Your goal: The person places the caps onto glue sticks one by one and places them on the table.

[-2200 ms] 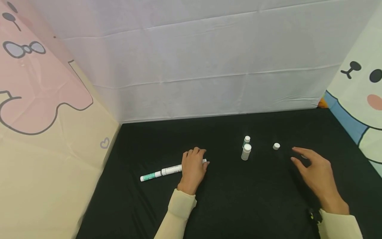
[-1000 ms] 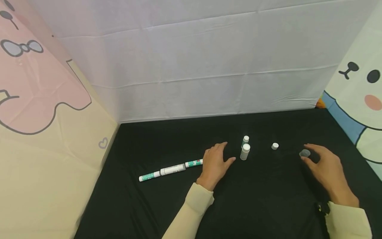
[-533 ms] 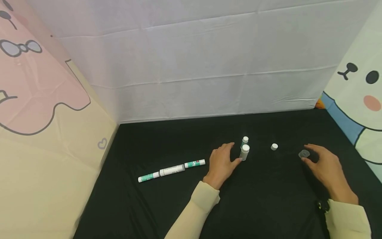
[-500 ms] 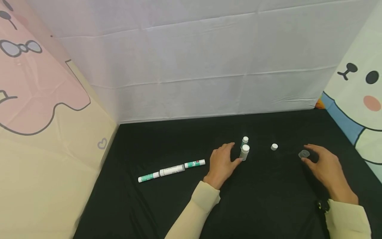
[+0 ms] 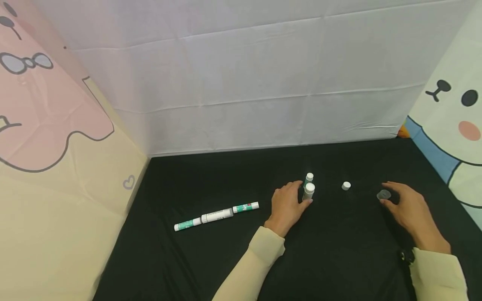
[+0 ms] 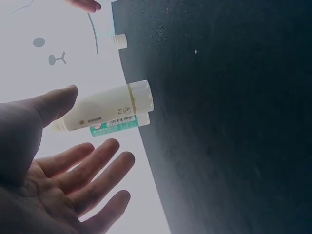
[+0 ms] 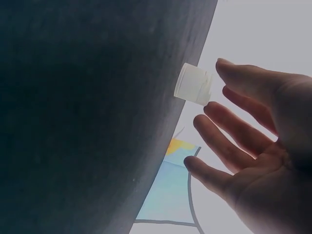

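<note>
In the head view my left hand point(image 5: 288, 208) spreads thumb and fingers around an upright white tube point(image 5: 308, 191). The left wrist view shows this white tube point(image 6: 105, 107) with a clear lower end, and gaps between it and the fingers. Directly behind it stands a smaller green-and-white tube point(image 5: 309, 178). At the right, my right hand point(image 5: 410, 209) holds its thumb and fingers apart beside a short translucent cap point(image 5: 383, 195). In the right wrist view the translucent cap point(image 7: 194, 84) stands on the black cloth, fingertips right at its edge.
A row of lying tubes is at the left: a green-and-white tube point(image 5: 187, 224), a white tube point(image 5: 217, 215) and another green-and-white tube point(image 5: 246, 207). A small white cap point(image 5: 346, 185) sits between the hands. A pale curtain point(image 5: 233, 83) rises behind the black cloth point(image 5: 331, 251).
My left hand has left the lying tubes and moved right to the upright white tube. My right hand shifted slightly right to the translucent cap, then stayed almost still.
</note>
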{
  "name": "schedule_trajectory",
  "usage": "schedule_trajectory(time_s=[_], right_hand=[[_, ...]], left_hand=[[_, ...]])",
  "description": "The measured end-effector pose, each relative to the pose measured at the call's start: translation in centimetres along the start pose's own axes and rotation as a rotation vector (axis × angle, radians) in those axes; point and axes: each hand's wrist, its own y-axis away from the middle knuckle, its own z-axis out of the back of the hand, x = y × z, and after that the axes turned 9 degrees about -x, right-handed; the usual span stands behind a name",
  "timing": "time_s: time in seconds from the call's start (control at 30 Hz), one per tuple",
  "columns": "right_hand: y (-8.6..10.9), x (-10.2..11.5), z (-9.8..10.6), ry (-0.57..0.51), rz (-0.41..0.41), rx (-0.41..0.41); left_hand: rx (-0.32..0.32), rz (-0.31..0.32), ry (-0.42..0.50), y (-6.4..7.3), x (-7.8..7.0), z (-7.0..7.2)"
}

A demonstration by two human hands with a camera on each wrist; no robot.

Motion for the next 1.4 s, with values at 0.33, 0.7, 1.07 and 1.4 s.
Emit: schedule_trajectory(time_s=[0.33,0.7,1.07,1.4], right_hand=[[-0.2,0.1,0.0,0.000,0.004,0.028],[-0.2,0.2,0.0,0.020,-0.013,0.067],[-0.1,0.3,0.0,0.029,-0.035,0.071],[0.1,0.4,0.0,0.022,-0.036,0.045]], left_hand=[[0.003,0.010,0.004,-0.2,-0.4,-0.3],[0.000,0.010,-0.015,-0.5,-1.0,-0.8],[-0.011,-0.010,-0.028,-0.7,-1.2,-1.5],[-0.030,-0.004,0.029,-0.3,-0.8,-1.5]])
